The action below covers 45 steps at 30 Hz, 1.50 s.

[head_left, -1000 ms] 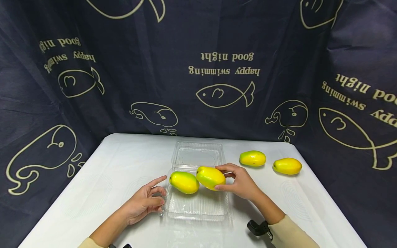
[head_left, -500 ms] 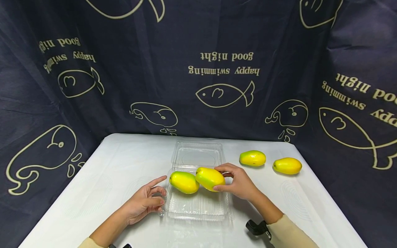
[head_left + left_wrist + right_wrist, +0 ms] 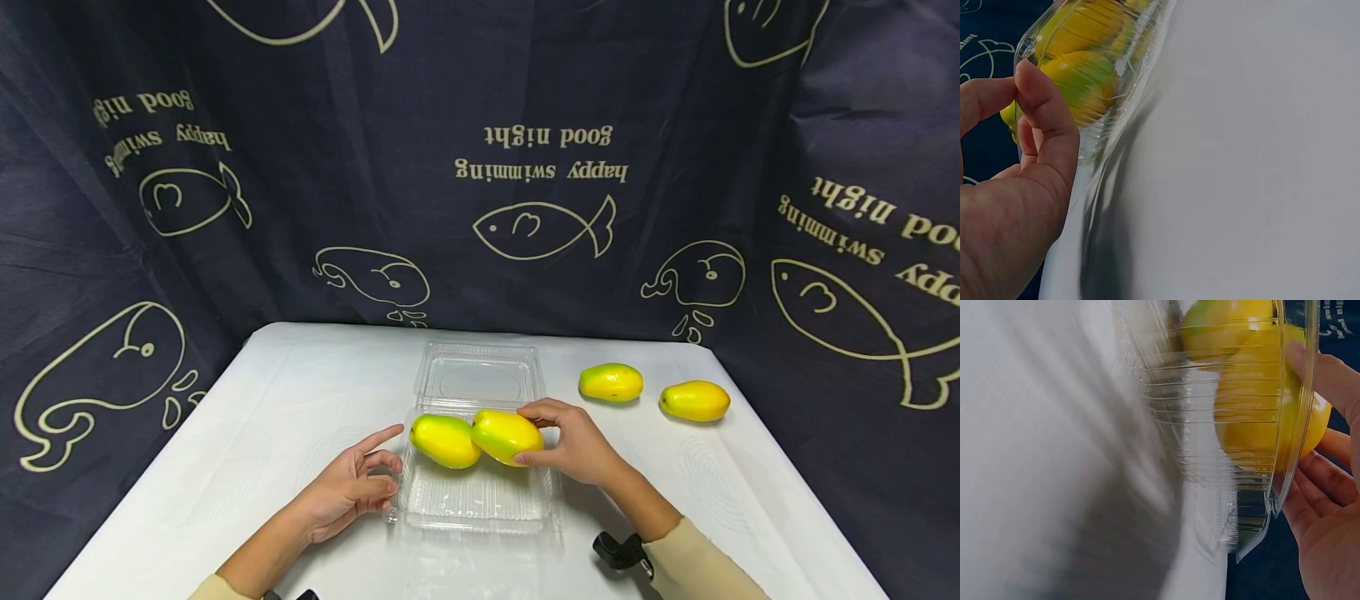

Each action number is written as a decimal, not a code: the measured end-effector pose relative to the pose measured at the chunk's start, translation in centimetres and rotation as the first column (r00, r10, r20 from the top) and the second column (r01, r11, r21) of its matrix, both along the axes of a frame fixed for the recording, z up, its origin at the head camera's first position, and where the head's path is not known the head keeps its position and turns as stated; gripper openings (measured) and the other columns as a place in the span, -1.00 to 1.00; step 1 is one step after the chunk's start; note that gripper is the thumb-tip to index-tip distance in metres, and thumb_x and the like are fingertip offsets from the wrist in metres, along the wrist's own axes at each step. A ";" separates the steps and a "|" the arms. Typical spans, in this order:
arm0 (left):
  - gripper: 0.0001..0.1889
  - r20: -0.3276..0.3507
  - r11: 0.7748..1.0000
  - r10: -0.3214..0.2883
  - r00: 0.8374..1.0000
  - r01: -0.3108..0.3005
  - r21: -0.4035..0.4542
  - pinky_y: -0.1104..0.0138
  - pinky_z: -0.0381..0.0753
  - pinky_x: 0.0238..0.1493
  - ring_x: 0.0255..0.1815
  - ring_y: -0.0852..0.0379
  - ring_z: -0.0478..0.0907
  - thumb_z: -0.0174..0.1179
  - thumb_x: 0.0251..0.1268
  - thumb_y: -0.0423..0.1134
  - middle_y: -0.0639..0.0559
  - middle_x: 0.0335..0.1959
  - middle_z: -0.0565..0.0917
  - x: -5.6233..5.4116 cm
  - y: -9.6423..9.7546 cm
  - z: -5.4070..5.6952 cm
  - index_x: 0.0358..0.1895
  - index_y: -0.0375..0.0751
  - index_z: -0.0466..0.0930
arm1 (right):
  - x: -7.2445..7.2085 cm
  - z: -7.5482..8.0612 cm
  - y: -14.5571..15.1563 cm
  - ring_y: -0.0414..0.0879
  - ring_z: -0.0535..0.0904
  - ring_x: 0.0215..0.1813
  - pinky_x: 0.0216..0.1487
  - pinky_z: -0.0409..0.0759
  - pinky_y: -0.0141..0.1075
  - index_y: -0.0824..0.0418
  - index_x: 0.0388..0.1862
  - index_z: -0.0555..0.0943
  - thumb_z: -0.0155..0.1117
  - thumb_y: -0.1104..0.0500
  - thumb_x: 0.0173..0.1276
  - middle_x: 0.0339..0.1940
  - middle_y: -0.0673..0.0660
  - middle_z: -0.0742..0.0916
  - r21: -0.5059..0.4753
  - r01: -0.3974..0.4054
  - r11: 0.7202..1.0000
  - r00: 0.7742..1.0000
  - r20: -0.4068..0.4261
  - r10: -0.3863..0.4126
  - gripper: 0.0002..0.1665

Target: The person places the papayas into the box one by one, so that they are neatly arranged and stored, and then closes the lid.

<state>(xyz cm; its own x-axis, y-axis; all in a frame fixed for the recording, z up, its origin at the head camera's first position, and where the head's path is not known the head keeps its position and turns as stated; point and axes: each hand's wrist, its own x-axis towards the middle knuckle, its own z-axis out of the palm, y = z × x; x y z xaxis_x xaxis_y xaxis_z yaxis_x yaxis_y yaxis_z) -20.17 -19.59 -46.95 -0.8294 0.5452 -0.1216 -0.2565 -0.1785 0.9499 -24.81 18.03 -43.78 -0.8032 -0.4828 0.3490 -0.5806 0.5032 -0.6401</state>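
A clear plastic clamshell container [image 3: 472,507] lies with its lid [image 3: 480,375] folded back. One yellow-green papaya [image 3: 442,442] rests in the far left part of its base. My right hand [image 3: 576,442] grips a second papaya [image 3: 504,437] by its right end, thumb at the near side and fingers at the far side, over the far right part of the base. The two fruits meet or overlap in the head view. At the left rim, thumb and forefinger of my left hand [image 3: 1022,150] pinch the container's edge.
Two more papayas, one nearer [image 3: 611,382] and one farther right [image 3: 695,402], lie on the white table [image 3: 322,375] at the back right. A dark curtain [image 3: 375,167] with fish drawings hangs behind and at both sides.
My right hand has brought its papaya slightly down and to the left, closer to the papaya in the base. The left hand and container look the same.
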 end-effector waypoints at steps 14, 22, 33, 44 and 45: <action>-0.02 0.000 1.000 0.003 1.000 -0.003 -0.007 0.40 0.72 -0.27 -0.33 0.25 0.55 0.16 0.31 -0.60 0.07 -0.08 0.50 0.0 0.1 0.1 0.67 -0.19 -0.24 | -0.1 -0.1 0.0 -0.09 0.74 0.02 0.13 0.74 -0.18 0.18 0.14 0.69 0.72 -0.04 0.00 0.08 0.01 0.76 0.039 0.011 0.999 1.000 -0.019 -0.011 -0.27; -0.01 -0.001 1.000 -0.003 1.000 0.003 -0.003 0.40 0.72 -0.28 -0.35 0.24 0.55 0.16 0.31 -0.60 0.07 -0.07 0.50 -0.1 0.1 0.1 0.68 -0.19 -0.25 | -0.1 0.2 -0.1 -0.10 0.74 0.02 0.14 0.74 -0.18 0.18 0.13 0.69 0.72 -0.01 0.00 0.05 -0.01 0.77 0.085 0.021 0.996 1.000 -0.015 -0.020 -0.30; -0.02 0.000 1.000 0.001 1.000 -0.001 -0.005 0.40 0.72 -0.28 -0.33 0.24 0.56 0.16 0.30 -0.61 0.07 -0.08 0.51 -0.1 0.1 0.0 0.67 -0.19 -0.24 | -0.1 0.2 -0.2 -0.08 0.73 0.04 0.14 0.74 -0.15 0.19 0.13 0.69 0.72 0.04 0.00 0.04 0.00 0.77 0.132 0.016 0.991 1.000 -0.027 -0.012 -0.31; -0.01 -0.001 1.000 0.003 1.000 -0.003 -0.004 0.41 0.72 -0.28 -0.34 0.25 0.55 0.16 0.30 -0.62 0.07 -0.08 0.50 0.0 0.2 0.1 0.67 -0.19 -0.24 | 0.0 0.3 -0.4 -0.12 0.69 0.03 0.12 0.74 -0.21 0.15 0.08 0.72 0.73 0.06 -0.01 -0.01 -0.05 0.75 0.148 0.018 0.989 0.999 -0.053 -0.011 -0.37; -0.01 -0.001 1.000 0.003 1.000 -0.003 -0.004 0.41 0.72 -0.28 -0.34 0.25 0.55 0.16 0.30 -0.62 0.07 -0.08 0.50 0.0 0.2 0.1 0.67 -0.19 -0.24 | 0.0 0.3 -0.4 -0.12 0.69 0.03 0.11 0.74 -0.20 0.15 0.08 0.72 0.73 0.07 -0.01 -0.01 -0.05 0.75 0.150 0.018 0.989 0.998 -0.054 -0.010 -0.37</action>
